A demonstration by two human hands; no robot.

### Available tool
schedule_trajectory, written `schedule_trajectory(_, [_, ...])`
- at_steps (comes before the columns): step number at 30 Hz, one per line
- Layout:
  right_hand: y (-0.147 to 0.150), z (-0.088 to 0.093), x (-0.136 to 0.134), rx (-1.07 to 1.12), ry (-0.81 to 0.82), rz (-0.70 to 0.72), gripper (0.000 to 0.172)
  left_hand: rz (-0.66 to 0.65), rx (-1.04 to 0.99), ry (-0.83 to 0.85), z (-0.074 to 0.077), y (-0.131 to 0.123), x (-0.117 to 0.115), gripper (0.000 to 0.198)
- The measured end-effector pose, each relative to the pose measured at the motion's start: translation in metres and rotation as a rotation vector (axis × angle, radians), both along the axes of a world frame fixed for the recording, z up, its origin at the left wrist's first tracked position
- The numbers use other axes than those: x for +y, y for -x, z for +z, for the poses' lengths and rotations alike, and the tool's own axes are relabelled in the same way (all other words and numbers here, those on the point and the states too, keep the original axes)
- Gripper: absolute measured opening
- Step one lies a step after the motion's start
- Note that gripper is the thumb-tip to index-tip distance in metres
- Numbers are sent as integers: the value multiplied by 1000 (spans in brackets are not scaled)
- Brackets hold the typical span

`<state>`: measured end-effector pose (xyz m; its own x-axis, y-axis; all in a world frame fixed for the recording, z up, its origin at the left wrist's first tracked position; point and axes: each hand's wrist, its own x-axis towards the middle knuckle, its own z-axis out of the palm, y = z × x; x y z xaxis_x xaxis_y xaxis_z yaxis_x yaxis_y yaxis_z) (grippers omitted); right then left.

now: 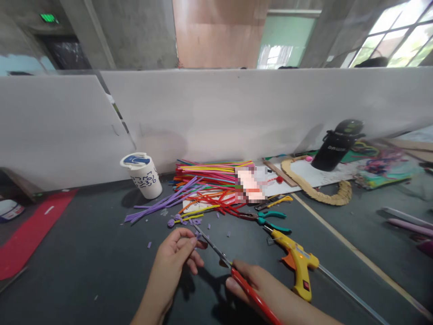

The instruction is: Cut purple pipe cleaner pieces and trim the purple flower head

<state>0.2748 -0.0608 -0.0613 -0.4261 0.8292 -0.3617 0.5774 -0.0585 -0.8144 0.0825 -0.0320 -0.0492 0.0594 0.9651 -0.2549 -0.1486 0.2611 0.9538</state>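
Observation:
My right hand (pixel 257 282) is closed round the red handles of a pair of scissors (pixel 216 253), whose blades point up and left. My left hand (pixel 177 253) pinches a small purple piece of pipe cleaner (pixel 198 234) right at the blade tips. Short purple offcuts (pixel 182 220) lie scattered on the dark table just beyond my fingers. Behind them is a heap of coloured pipe cleaners (pixel 209 183), with a purple bundle (pixel 162 203) fanning out to the left.
A yellow glue gun (pixel 297 264) lies right of my hands, with green-handled pliers (pixel 267 219) beyond it. A white paper cup (pixel 144 176) stands at the left, a black bottle (pixel 336 144) at the back right. White partition boards (pixel 216 108) close off the rear.

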Motion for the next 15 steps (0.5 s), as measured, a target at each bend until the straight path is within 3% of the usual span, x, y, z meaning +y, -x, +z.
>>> schedule_trajectory(15, [5,-3,3,-16,-12,-32,28,20,-25,22,2,-2,-3,19])
